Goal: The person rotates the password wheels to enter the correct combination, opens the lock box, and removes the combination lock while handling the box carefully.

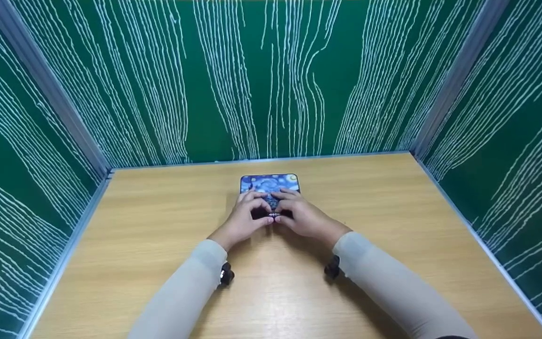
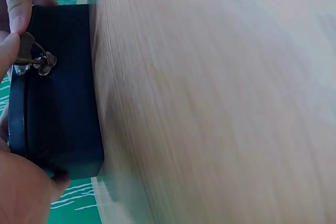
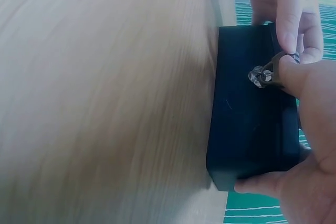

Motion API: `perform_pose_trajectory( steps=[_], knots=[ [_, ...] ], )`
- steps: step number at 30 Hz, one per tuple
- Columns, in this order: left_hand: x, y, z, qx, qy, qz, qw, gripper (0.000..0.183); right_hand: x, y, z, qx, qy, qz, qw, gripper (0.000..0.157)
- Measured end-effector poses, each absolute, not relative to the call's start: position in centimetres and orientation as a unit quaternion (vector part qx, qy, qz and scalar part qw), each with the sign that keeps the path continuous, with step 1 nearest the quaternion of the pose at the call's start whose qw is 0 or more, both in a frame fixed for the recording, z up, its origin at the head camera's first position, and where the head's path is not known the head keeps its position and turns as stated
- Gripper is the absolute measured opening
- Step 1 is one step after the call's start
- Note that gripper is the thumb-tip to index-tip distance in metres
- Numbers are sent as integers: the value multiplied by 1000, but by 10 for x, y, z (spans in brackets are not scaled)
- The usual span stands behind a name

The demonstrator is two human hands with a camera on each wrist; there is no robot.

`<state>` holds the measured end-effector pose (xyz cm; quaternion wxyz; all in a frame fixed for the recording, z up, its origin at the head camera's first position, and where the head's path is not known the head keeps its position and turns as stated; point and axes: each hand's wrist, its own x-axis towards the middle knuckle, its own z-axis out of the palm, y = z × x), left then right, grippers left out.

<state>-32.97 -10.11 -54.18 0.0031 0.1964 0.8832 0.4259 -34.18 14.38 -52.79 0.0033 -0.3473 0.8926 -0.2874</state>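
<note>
A box [image 1: 271, 183] with a blue and yellow swirling painted lid stands on the table, its dark front face turned to me. On that face is a silver clasp [image 3: 257, 76], with a small bronze-coloured padlock [image 2: 24, 48] hooked through it. My left hand [image 1: 243, 219] pinches the padlock from the left, thumb at its edge, while another finger reaches along the box's side. From the other side my right hand [image 1: 306, 219] pinches it too, its thumb [image 3: 294, 74] against the metal. Both hands' other fingers lie over the lid's sides. The padlock's far side is hidden behind the fingers.
The wooden table [image 1: 271, 282] spreads around the box. Green walls [image 1: 280, 94] with wavy white lines enclose the back and both sides, joined by grey metal corner posts [image 1: 59, 89]. Small dark cameras [image 1: 226, 274] sit at both wrists, under light sleeves.
</note>
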Motion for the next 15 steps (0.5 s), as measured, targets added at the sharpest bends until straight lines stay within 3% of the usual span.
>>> perform_pose_trajectory(
  steps=[15],
  knots=[
    [-328, -99, -542, 211, 882, 422, -20, 9, -341, 145, -531, -348, 892, -289, 3, 8]
  ],
)
